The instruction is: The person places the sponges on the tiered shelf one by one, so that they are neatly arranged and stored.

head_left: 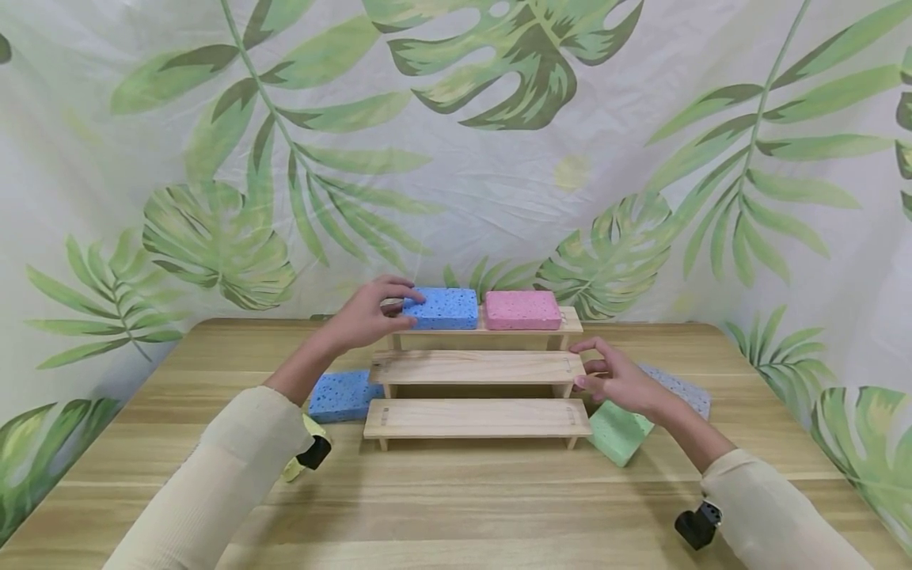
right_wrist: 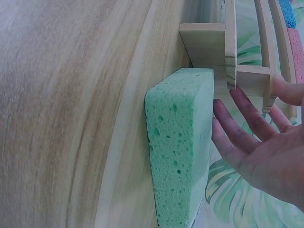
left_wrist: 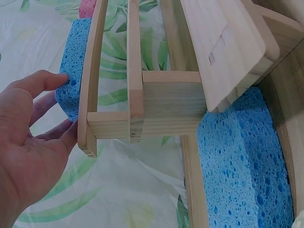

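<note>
A blue sponge point(head_left: 443, 309) lies on the left part of the top shelf of a three-tier wooden stand point(head_left: 476, 367). My left hand point(head_left: 370, 313) holds its left end, with fingertips on its upper face and the thumb low at the front. Beside that sponge, on the same shelf, lies a pink sponge point(head_left: 522, 309). At the right end of the middle shelf, my right hand point(head_left: 618, 378) touches the wood with spread fingers and carries no sponge. A green sponge point(right_wrist: 178, 147) lies on the table just below the right hand.
On the table point(head_left: 456, 507), another blue sponge point(left_wrist: 244, 161) lies by the stand's left side. A yellow sponge point(head_left: 295, 467) is partly hidden behind the left sleeve. A greyish-blue sponge point(head_left: 680, 388) lies beyond the right wrist. A leaf-patterned cloth point(head_left: 492, 190) hangs behind the table.
</note>
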The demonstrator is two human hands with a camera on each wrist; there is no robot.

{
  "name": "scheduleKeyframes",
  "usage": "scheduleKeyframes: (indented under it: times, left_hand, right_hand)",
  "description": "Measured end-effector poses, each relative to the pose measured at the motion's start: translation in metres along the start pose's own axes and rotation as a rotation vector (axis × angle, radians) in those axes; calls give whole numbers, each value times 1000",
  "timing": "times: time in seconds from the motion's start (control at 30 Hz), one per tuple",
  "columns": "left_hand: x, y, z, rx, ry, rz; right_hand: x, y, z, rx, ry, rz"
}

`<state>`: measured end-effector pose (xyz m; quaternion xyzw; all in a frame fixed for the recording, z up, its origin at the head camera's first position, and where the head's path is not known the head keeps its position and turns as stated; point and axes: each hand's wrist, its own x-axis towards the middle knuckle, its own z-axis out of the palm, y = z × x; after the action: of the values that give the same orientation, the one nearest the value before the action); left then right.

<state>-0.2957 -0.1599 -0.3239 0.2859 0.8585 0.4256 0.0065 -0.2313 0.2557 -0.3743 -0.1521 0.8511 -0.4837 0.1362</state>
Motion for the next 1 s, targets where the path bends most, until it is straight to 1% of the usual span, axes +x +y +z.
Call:
scheduleKeyframes:
  times: [0.23, 0.5, 0.63, 0.73, 0.83, 1.0]
  left_hand:
    - [1, -3, 1, -18, -1, -3]
    - [1, -1, -1, -25, -6, -16]
    - [-1, -2, -3, -62, 15, -11]
    - [-4, -4, -6, -81, 48, 1]
    - [-9, -6, -11, -77, 79, -1]
    - [-24, -7, -19, -56, 108, 3]
  right_hand:
    - [0, 1, 0, 14, -2, -1]
    - [1, 1, -1, 14, -2, -5]
    - [1, 1, -1, 12, -2, -7]
    - [0, 1, -1, 11, -1, -4]
    - [0, 0, 0, 10, 0, 3]
    - [-1, -3, 1, 10, 3, 11]
